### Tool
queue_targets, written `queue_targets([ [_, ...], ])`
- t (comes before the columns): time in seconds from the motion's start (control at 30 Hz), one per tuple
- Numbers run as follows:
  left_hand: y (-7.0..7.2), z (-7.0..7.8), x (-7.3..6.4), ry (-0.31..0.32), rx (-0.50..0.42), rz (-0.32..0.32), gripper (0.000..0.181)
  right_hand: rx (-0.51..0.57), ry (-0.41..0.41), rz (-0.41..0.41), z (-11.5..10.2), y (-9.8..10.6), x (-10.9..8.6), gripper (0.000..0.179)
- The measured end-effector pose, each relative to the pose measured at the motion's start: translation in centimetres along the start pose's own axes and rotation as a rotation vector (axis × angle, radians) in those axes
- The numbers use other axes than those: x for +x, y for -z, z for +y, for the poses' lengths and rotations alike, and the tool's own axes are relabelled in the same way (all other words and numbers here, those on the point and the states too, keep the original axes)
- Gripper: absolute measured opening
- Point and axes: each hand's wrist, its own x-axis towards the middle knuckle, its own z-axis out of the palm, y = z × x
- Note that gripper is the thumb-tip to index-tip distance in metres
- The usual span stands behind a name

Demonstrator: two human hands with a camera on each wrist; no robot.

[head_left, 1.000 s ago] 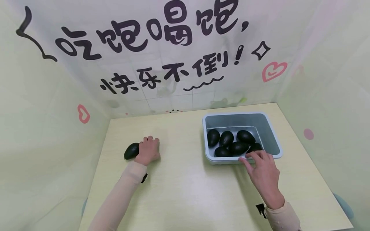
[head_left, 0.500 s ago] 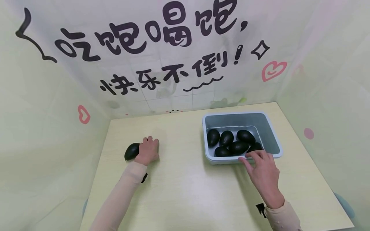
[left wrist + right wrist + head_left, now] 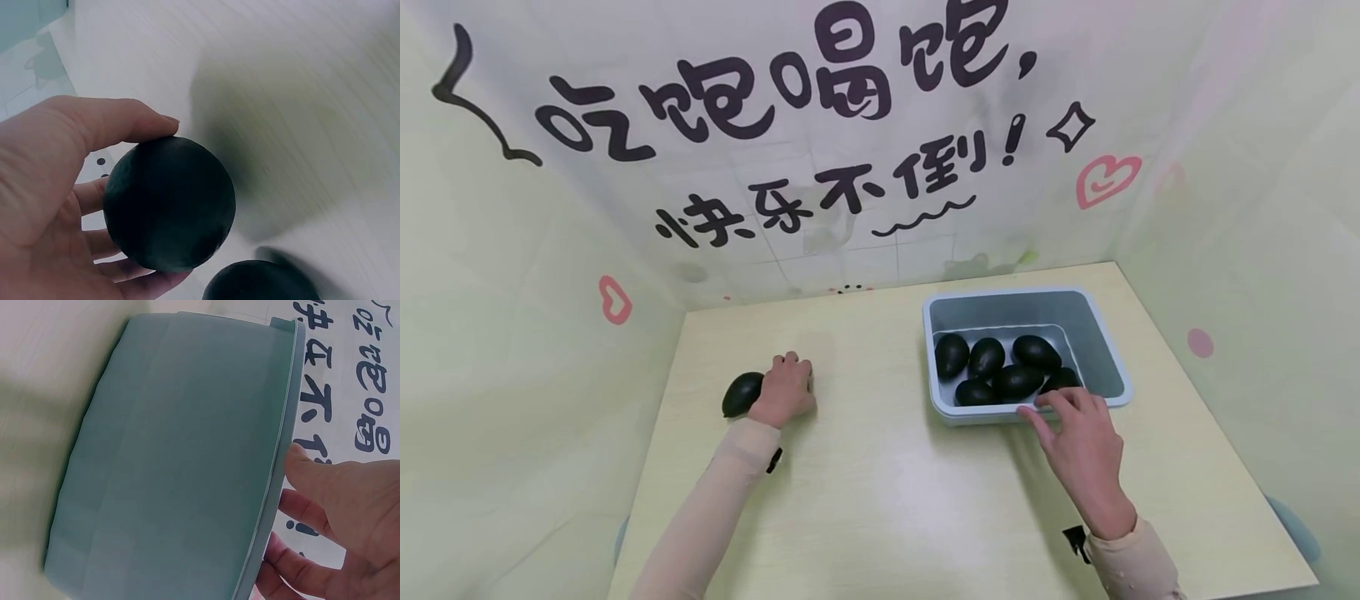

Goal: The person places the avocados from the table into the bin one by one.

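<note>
On the left of the table my left hand (image 3: 784, 390) grips a dark, smooth avocado (image 3: 170, 203), thumb on one side and fingers curled on the other. From the head view that avocado is hidden under the hand. A second avocado (image 3: 742, 395) lies on the table right beside it, and its top also shows at the bottom of the left wrist view. On the right, my right hand (image 3: 1084, 446) pinches the near rim of a blue-grey plastic bin (image 3: 181, 450), thumb outside and fingers over the inside. Several avocados (image 3: 1017, 382) lie together on the bin's floor.
Both hands work over a pale wooden table (image 3: 880, 500). A printed cloth (image 3: 842, 225) with black lettering hangs behind its back edge, and pale cloth sides (image 3: 1262, 275) rise at left and right.
</note>
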Motion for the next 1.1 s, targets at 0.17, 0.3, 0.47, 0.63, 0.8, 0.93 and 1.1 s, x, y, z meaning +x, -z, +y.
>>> queue_targets([
  [0.17, 0.2, 0.0, 0.0, 0.0, -0.025, 0.004, 0.01, -0.007, 0.005, 0.005, 0.0, -0.1, 0.0, 0.073],
  [0.3, 0.2, 0.2, -0.1, -0.012, -0.029, 0.008, 0.015, -0.011, 0.011, 0.011, 0.0, -0.1, 0.0, 0.066],
  [0.47, 0.4, 0.4, 0.0, -0.017, -0.031, 0.004, 0.023, -0.012, 0.012, 0.011, 0.0, 0.0, 0.0, 0.073],
  [0.63, 1.0, 0.7, 0.1, -0.017, -0.048, 0.005, 0.027, -0.015, 0.007, 0.007, -0.1, 0.0, 0.0, 0.054],
  [0.8, 1.3, 0.9, 0.3, -0.027, -0.046, -0.008, 0.032, -0.013, 0.002, 0.002, -0.2, 0.0, 0.0, 0.028],
  [0.93, 1.6, 1.1, 0.6, -0.033, -0.046, -0.017, 0.033, -0.009, 0.008, 0.007, -0.2, 0.0, -0.1, 0.056],
  [1.1, 2.5, 1.7, 0.8, -0.048, -0.042, -0.019, 0.036, -0.004, 0.009, 0.016, -0.2, 0.0, -0.1, 0.071],
])
